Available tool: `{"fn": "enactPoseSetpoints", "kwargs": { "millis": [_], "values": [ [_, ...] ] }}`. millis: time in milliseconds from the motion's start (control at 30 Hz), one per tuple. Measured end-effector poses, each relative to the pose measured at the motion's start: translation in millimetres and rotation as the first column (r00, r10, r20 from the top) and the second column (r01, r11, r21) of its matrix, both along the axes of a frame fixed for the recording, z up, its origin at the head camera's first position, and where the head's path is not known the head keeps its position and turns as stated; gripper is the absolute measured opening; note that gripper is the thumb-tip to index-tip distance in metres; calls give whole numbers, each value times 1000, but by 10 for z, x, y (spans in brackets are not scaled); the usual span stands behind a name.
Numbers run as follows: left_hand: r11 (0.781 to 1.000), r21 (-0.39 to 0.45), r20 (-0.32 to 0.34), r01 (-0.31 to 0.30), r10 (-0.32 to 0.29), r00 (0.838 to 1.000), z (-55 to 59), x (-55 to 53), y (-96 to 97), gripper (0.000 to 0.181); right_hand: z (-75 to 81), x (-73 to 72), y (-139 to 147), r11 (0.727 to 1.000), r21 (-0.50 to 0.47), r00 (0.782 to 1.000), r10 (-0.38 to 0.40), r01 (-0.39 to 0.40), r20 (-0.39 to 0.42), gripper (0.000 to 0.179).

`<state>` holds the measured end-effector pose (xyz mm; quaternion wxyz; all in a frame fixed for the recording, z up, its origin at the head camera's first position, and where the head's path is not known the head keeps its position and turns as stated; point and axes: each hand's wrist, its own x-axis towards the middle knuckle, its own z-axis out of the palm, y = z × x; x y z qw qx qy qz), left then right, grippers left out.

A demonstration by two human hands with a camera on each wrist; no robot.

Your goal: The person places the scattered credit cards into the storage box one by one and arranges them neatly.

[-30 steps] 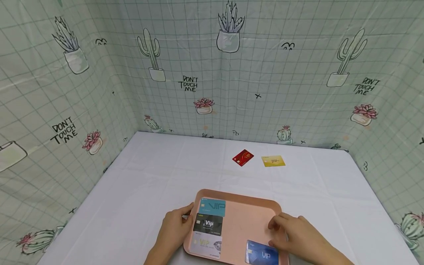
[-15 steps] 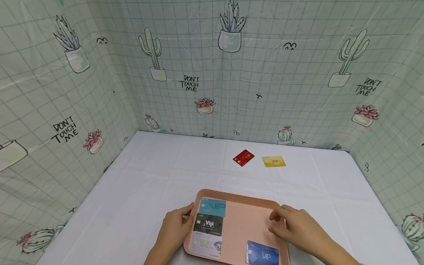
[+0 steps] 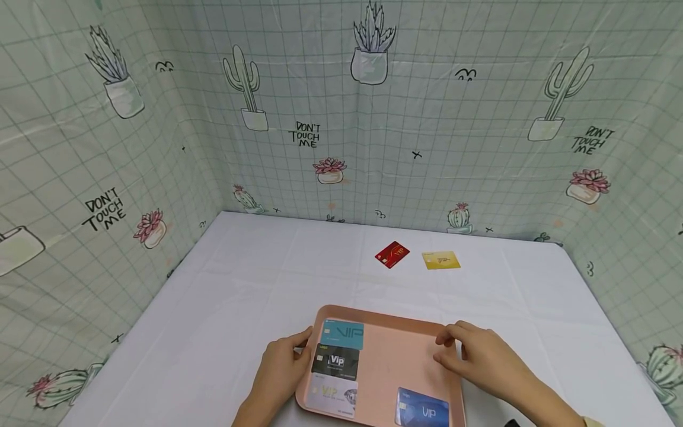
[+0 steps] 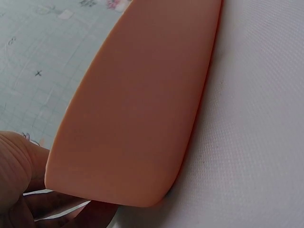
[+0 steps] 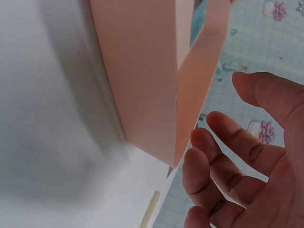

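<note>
A pink tray (image 3: 395, 350) lies at the table's front edge. Down its left side sit a teal VIP card (image 3: 343, 334), a black Vip card (image 3: 335, 360) and a white VIP card (image 3: 333, 394). A blue VIP card (image 3: 422, 407) lies in the tray's lower right. My left hand (image 3: 283, 365) grips the tray's left rim; in the left wrist view its fingers (image 4: 52, 204) show beside the tray wall. Over the right rim hovers my right hand (image 3: 480, 359), its fingers loosely bent and holding nothing. In the right wrist view these fingers (image 5: 237, 147) are apart from the tray.
Farther back on the white table (image 3: 256, 273) lie a red VIP card (image 3: 392, 254) and a yellow card (image 3: 441, 260), side by side. A cactus-printed cloth (image 3: 395, 130) walls in the table's back and sides. A small dark object (image 3: 511, 423) shows at the bottom edge.
My right hand has lifted off the blue card's corner area and moved slightly up and to the right. The left hand, tray and cards have stayed in place.
</note>
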<state>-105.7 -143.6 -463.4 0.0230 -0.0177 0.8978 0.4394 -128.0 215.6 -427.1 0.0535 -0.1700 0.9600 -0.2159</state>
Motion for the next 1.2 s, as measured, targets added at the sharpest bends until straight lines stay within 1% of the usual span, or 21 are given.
{"fn": "enactPoseSetpoints", "kwargs": {
  "millis": [100,367,667,967,1200],
  "values": [
    [1000,-2,1,-2,2,1000,0,4,-3,40,10,-25,-1,1000,-10,1000,-9,9,-5,20],
    [1000,0,5,-4,4,1000,-1,2,-1,40,48,-128,-13,1000,-17,999,1,-2,-48,21],
    [1000,-14,-1,0,0,1000,2,-4,-10,40,68,-212,-21,1000,-14,999,-12,12,-32,21],
    [1000,-26,-11,-9,9,1000,13,3,-12,40,37,-298,6,1000,-20,998,-3,1,-70,17],
    [999,-30,-11,-11,10,1000,-3,-6,-9,40,-1,-342,22,1000,-8,998,-20,20,-68,16]
  ]
}}
